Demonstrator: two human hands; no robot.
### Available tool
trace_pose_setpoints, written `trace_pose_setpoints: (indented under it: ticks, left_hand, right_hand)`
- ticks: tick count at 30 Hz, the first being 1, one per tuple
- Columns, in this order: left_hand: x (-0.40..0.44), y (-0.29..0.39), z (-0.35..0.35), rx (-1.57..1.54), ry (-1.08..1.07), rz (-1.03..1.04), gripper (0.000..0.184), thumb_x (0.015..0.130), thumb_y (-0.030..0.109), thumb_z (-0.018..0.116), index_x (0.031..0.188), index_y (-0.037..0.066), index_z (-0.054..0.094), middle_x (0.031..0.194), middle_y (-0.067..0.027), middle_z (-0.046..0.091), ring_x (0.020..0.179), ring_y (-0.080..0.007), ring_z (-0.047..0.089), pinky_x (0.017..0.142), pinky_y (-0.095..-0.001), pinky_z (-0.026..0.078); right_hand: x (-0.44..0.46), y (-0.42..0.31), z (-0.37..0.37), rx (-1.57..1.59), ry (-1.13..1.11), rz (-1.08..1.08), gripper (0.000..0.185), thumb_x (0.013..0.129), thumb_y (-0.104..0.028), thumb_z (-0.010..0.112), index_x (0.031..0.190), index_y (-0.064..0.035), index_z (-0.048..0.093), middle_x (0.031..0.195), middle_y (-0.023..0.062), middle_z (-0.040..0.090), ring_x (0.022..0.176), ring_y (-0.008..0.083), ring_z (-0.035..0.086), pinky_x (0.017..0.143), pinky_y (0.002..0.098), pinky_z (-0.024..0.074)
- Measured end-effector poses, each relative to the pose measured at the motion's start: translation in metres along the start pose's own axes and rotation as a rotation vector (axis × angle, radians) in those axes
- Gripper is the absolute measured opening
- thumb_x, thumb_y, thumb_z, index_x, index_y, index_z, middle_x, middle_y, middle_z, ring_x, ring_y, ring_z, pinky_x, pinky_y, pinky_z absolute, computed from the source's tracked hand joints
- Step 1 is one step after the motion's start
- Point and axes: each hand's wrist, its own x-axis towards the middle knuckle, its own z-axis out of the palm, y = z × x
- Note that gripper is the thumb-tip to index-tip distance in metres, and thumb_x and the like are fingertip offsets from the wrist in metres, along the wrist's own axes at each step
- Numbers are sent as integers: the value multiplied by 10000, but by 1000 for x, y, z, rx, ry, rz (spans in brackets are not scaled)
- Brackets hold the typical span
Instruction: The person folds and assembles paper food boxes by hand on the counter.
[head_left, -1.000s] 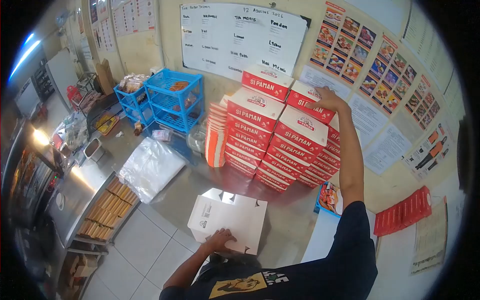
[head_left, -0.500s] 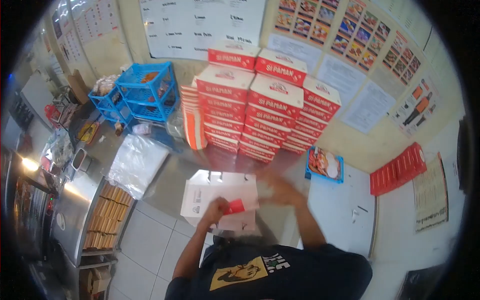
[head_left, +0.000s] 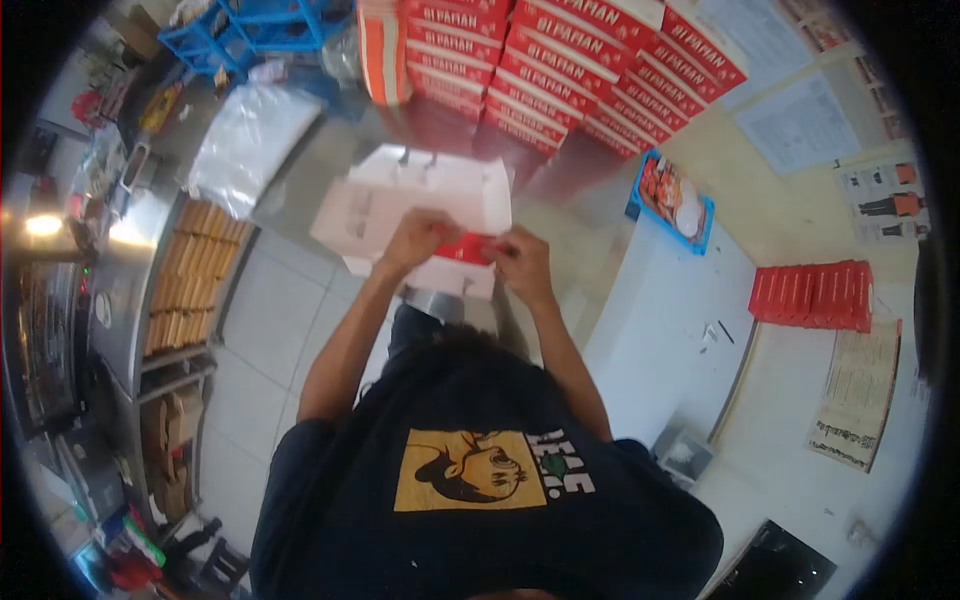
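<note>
A flat, partly folded pale carton [head_left: 360,215] lies on the metal counter in front of me, its cut flaps spread out. Over its near part is a small red piece [head_left: 462,247] that looks like card; whether it is loose or part of the carton I cannot tell. My left hand [head_left: 415,240] is closed, its fingers gripping the left end of the red piece. At the opposite end my right hand [head_left: 522,265] is closed too, fingertips pinching the edge. Both hands hide part of the red piece and the carton beneath.
Stacks of red-and-white boxes [head_left: 560,65] stand behind the carton. To the left lie clear plastic bags [head_left: 250,145]; blue racks [head_left: 280,30] are beyond them. A blue tray [head_left: 672,200] sits at right, near a row of red cartons [head_left: 810,295].
My right hand has come in from the right to the red piece, and its fingers have closed there. The carton has turned slightly. The view has tilted downward.
</note>
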Motion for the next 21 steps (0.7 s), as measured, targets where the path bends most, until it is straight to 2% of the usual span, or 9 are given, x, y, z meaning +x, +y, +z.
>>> trace_pose_setpoints:
  ticks: [4,7,9,10,11,13,15,16,21]
  left_hand:
    - [-9,17,14,172,-39,-34,152,898,127,723,845,-13,750,711,16,658,689,-57,536,651,-256,462]
    - [-15,18,20,129,63,31,136,881,119,728,832,-5,757,714,-41,701,651,-104,587,627,-263,473]
    - [-22,23,23,389,16,78,135,833,157,766,887,34,762,832,-102,743,806,-192,679,742,-336,506]
    - [-33,37,28,391,13,61,135,833,157,766,887,34,762,832,-102,743,806,-192,679,742,-336,506]
    - [-48,58,36,857,95,164,186,809,187,784,933,51,757,906,-116,741,927,-233,671,813,-398,494]
    - [-57,73,34,1321,171,256,248,785,216,801,978,68,752,980,-131,740,1047,-273,662,885,-460,481]
    - [-52,72,11,1535,23,-124,378,755,280,822,1079,106,736,1070,-106,724,1197,-285,581,964,-561,411]
    - [-54,76,-5,1529,-2,-75,315,790,271,791,1036,79,752,991,-123,732,1059,-304,645,887,-517,474]
    - [-61,84,-31,1108,-27,41,190,861,160,712,948,-5,748,868,-185,712,835,-369,678,759,-439,532]
  right_hand:
    - [11,-4,-2,-160,-164,-62,114,759,30,789,821,29,694,760,82,590,588,155,631,540,275,504]
    - [18,8,3,141,112,-68,120,796,-80,791,854,-3,720,832,107,634,628,225,645,613,325,527]
    - [23,5,-19,-230,-468,-68,248,846,-249,767,887,-9,726,816,142,660,650,288,635,680,378,523]
    - [26,7,-22,-334,-647,131,372,878,-371,721,880,1,712,753,185,645,654,314,630,681,418,502]
    - [26,7,-23,-323,-654,140,372,878,-371,721,880,1,712,753,185,645,654,314,630,681,418,502]
    - [24,6,-24,-238,-502,-1,383,881,-378,720,851,3,698,686,207,607,647,309,626,647,418,478]
    - [29,-1,-30,-285,-497,31,385,886,-376,715,818,2,688,736,229,622,657,352,615,650,439,466]
    - [32,-7,-33,-332,-473,-17,387,883,-379,716,814,1,686,748,232,628,665,372,605,659,445,465]
    - [40,-37,-41,-530,-488,-78,414,878,-402,716,812,6,691,799,240,652,715,408,613,689,463,467]
